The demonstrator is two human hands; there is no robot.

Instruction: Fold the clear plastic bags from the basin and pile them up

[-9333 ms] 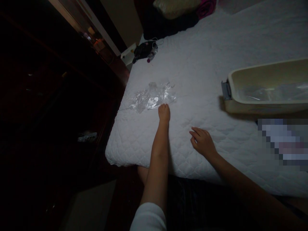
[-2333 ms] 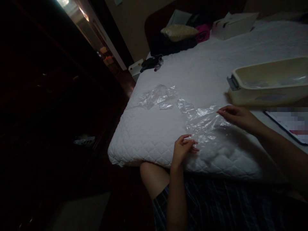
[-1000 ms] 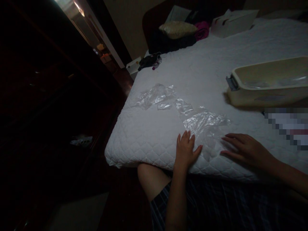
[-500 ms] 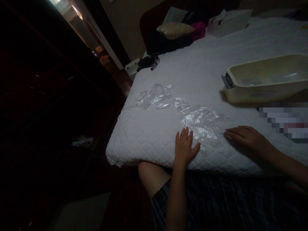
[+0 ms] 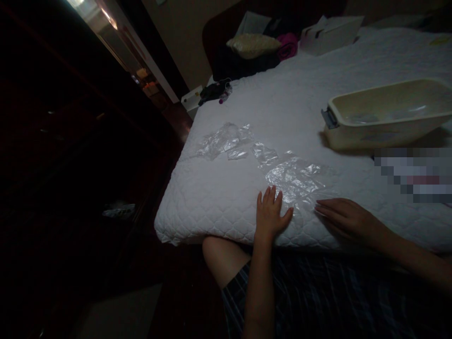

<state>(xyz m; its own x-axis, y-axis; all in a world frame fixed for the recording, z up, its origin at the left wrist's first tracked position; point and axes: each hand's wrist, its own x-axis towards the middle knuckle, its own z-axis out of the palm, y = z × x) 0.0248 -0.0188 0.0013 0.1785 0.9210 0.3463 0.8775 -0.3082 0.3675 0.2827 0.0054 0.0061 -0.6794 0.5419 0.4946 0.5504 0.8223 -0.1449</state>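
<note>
A crumpled clear plastic bag [image 5: 294,176] lies spread on the white quilted bed in front of me. My left hand [image 5: 270,214] rests palm down at its near left edge, fingers spread and thumb out. Close to the bag's right edge is my right hand [image 5: 344,216], its fingers stretched out side by side and pointing left; its thumb is hard to make out. Beyond the bag, further left, lie a small piece of clear plastic [image 5: 264,153] and another crumpled clear plastic bag [image 5: 226,140].
A cream plastic bin [image 5: 374,139] with a grey latch stands on the bed [image 5: 208,197] at right, beside a blurred-out flat item [image 5: 416,174]. At the back are a white box [image 5: 330,35], a magenta roll [image 5: 287,46] and a pale cushion [image 5: 252,45]. Dark cupboards line the left.
My right hand has slid left along the near right side of the plastic bag, closer to my left hand. My left hand has stayed in place.
</note>
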